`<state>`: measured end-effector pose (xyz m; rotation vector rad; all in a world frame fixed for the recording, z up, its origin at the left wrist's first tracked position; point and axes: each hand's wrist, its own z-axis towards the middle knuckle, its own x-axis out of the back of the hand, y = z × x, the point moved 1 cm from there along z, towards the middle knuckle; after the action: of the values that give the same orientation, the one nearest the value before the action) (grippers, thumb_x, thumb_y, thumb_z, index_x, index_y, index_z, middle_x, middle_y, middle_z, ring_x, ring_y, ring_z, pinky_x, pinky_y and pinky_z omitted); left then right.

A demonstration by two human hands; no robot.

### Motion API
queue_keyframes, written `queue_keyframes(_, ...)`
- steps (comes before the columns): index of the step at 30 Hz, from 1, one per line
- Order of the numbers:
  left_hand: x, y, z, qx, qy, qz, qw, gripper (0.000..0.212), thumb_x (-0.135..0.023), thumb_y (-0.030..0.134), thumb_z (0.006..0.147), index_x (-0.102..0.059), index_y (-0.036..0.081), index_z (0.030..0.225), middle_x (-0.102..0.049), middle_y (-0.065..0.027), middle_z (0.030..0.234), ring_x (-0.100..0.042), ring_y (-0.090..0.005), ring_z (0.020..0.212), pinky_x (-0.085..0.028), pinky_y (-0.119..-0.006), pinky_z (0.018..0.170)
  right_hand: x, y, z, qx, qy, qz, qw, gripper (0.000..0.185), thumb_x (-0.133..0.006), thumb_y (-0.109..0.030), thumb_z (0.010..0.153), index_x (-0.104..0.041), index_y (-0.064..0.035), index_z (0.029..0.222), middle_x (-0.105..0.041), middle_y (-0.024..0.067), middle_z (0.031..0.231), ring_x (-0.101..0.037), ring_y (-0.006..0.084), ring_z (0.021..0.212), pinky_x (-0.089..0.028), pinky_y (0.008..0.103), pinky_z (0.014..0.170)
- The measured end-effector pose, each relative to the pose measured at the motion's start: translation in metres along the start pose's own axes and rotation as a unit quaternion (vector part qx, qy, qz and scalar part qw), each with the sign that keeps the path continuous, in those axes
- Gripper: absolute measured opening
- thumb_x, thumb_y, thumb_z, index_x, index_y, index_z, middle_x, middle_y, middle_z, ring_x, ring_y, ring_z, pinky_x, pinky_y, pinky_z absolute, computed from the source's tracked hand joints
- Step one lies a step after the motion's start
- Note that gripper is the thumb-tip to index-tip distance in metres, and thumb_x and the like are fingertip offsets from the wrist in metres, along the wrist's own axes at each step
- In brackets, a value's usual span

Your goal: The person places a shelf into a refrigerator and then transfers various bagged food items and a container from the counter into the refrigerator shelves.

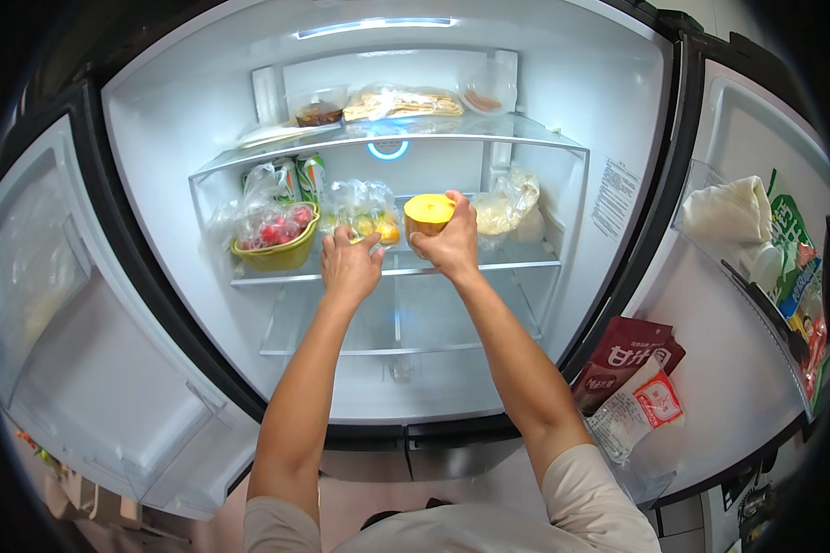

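Observation:
My right hand (449, 238) grips what looks like a cut piece of squash (429, 209), its flat yellow face up and its tan side showing. It is held at the middle shelf of an open refrigerator. To its left, my left hand (351, 266) has its fingers apart, at the front of a clear plastic bag (363, 200) of yellow and green produce. Whether the fingertips touch the bag I cannot tell. Left of that bag sits a yellow-green basket (277, 257) with red fruit (277, 230) under plastic. A knotted plastic bag (505, 207) of pale food lies to the right.
Drink cans (311, 176) stand behind the basket. The upper glass shelf (456, 131) holds a bag of flat sheets (401, 104) and plastic containers (487, 86). A lower glass shelf (360, 318) runs beneath. Both doors stand open; the right door's bins hold several packages (629, 359).

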<state>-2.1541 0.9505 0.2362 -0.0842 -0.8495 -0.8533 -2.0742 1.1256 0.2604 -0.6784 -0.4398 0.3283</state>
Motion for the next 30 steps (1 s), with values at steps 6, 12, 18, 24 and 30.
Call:
queue_keyframes(6, -0.011, -0.017, 0.032, 0.010, -0.064, 0.107, 0.992, 0.018, -0.066, 0.026, 0.092, -0.077, 0.017, 0.102, -0.057, -0.0152, 0.126, -0.051, -0.0354, 0.118, -0.045, -0.047, 0.100, -0.016, 0.018, 0.025, -0.005, -0.042, 0.005, 0.999, 0.093, -0.091, -0.030, 0.070, -0.038, -0.0030, 0.142, -0.053, 0.0188, 0.127, -0.056, 0.0397, 0.115, -0.048, 0.0443, 0.101)
queue_keyframes(12, -0.009, -0.009, 0.026, -0.100, -0.017, 0.116, 0.988, 0.024, -0.063, 0.026, 0.093, -0.073, 0.019, 0.114, -0.059, -0.0127, 0.129, -0.053, -0.0327, 0.119, -0.045, -0.048, 0.100, -0.033, 0.023, 0.034, -0.048, -0.049, -0.130, 0.989, 0.088, -0.088, -0.033, 0.074, -0.044, -0.0116, 0.147, -0.060, 0.0208, 0.121, -0.061, 0.0389, 0.111, -0.050, 0.0457, 0.098)
queue_keyframes(18, 0.003, -0.010, 0.033, -0.071, -0.136, 0.094, 0.984, 0.029, -0.062, 0.026, 0.094, -0.070, 0.017, 0.120, -0.065, -0.0113, 0.121, -0.056, -0.0321, 0.119, -0.046, -0.046, 0.101, -0.049, 0.025, 0.052, -0.043, -0.100, -0.110, 0.988, 0.087, -0.086, -0.030, 0.074, -0.043, -0.0076, 0.146, -0.064, 0.0218, 0.123, -0.062, 0.0382, 0.114, -0.050, 0.0452, 0.099)
queue_keyframes(24, -0.002, -0.028, 0.027, -0.097, -0.070, 0.131, 0.984, 0.025, -0.061, 0.021, 0.094, -0.070, 0.011, 0.115, -0.066, -0.0123, 0.118, -0.059, -0.0328, 0.117, -0.048, -0.046, 0.099, -0.051, 0.003, 0.053, -0.040, -0.144, -0.124, 0.981, 0.083, -0.085, -0.032, 0.077, -0.045, -0.0044, 0.144, -0.066, 0.0219, 0.126, -0.064, 0.0370, 0.117, -0.051, 0.0433, 0.101)
queue_keyframes(30, -0.007, -0.026, 0.012, -0.085, -0.079, 0.052, 0.992, 0.029, -0.059, 0.017, 0.094, -0.068, 0.008, 0.120, -0.062, -0.0155, 0.130, -0.053, -0.0363, 0.129, -0.042, -0.046, 0.109, -0.055, 0.004, 0.062, -0.057, -0.171, -0.092, 0.979, 0.082, -0.085, -0.034, 0.075, -0.046, -0.0046, 0.142, -0.068, 0.0208, 0.123, -0.065, 0.0372, 0.115, -0.051, 0.0429, 0.100)
